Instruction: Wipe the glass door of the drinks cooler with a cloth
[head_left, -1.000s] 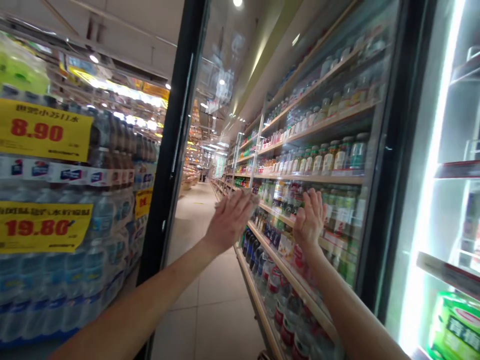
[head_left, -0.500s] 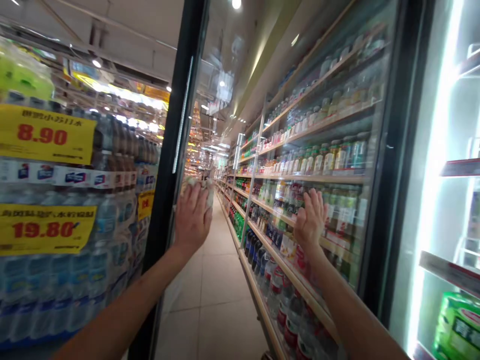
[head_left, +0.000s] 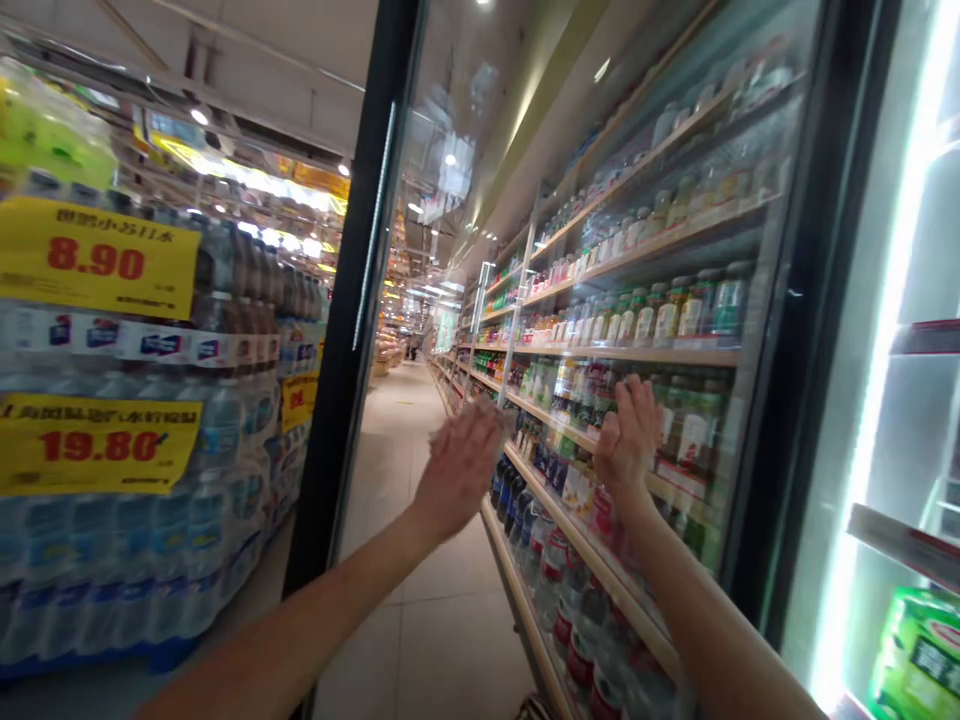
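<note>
A tall glass door (head_left: pixel 442 90) in a black frame (head_left: pixel 371 250) stands in front of me. My left hand (head_left: pixel 459 475) lies on the glass with a crumpled pale cloth (head_left: pixel 441 432) under its fingers. Only the cloth's edges show around the fingertips. To the right, my right hand (head_left: pixel 628 440) touches the same pane, fingers raised and mostly stretched, holding nothing that I can see. Through the pane, or mirrored in it, appear shelves of bottles (head_left: pixel 667 315) and a tiled aisle.
Stacked packs of water bottles (head_left: pixel 112 540) rise on the left, with yellow price signs (head_left: pixel 97 255) on them. At the right is a lit cooler interior with a shelf edge (head_left: pixel 904 545) and a green package (head_left: pixel 919 650).
My left hand has slid the cloth rightward and somewhat lower across the glass, away from the left frame. The right hand stays in nearly the same place. The view has shifted slightly.
</note>
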